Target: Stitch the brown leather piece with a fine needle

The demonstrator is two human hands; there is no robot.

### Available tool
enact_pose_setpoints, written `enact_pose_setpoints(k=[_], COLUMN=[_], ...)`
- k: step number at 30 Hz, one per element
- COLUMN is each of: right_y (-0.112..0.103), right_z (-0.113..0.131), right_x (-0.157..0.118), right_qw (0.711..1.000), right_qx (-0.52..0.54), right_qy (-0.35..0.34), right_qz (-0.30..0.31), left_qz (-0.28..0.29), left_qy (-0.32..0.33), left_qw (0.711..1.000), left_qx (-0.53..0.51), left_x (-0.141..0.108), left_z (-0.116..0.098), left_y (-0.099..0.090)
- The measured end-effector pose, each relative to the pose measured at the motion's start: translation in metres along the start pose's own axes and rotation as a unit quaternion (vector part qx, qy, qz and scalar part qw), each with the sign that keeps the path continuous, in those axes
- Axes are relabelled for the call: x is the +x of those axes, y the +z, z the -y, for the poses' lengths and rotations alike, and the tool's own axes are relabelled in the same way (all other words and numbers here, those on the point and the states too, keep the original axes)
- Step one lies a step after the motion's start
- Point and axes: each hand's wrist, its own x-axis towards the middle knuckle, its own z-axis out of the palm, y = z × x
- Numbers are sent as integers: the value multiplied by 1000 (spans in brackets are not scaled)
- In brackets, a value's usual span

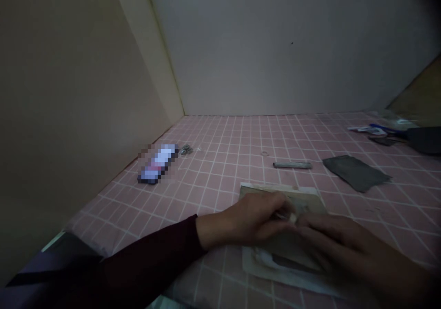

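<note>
The left grip [253, 218] is closed on a small pale piece [293, 218], located at its fingertips; the exact nature of the piece is too small to tell. The right grip [344, 240] meets the left grip from the right, fingers drawn together; whether it also pinches the piece cannot be told. Both grips are positioned over a pale board [280, 248], which lies on the table [220, 171]. A dark strip [296, 263] lies on the near side of the grips. Directly beyond the grips, a slim grey rod [292, 165] lies crosswise; a thin ring [264, 153] lies past it, slightly to the left. Beyond the right grip, a dark grey sheet [354, 173] lies flat. Farther out on that side is a dark object [425, 140], not clearly identifiable. Well to the left of the left grip and beyond it, a phone [158, 164] lies at a slant, its lit screen pixelated. A cluster of small metal rings [186, 150] is located just beside the phone's far end
</note>
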Motion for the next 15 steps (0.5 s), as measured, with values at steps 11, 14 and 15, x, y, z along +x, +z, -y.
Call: enact_pose_setpoints(k=[11, 14, 15], right_y=[3, 3, 2], right_z=[-4, 0, 2], right_x=[-2, -2, -2], right_qw=[961, 978, 990], right_qx=[-236, -181, -123], right_qy=[-109, -79, -52], right_qz=[-93, -70, -43], left_qz=[-8, -16, -16], left_qy=[-77, -68, -51], left_qw=[996, 997, 998], left_qx=[-37, -42, -36], left_x=[2, 1, 1], left_z=[0, 1, 1], left_y=[-2, -1, 0])
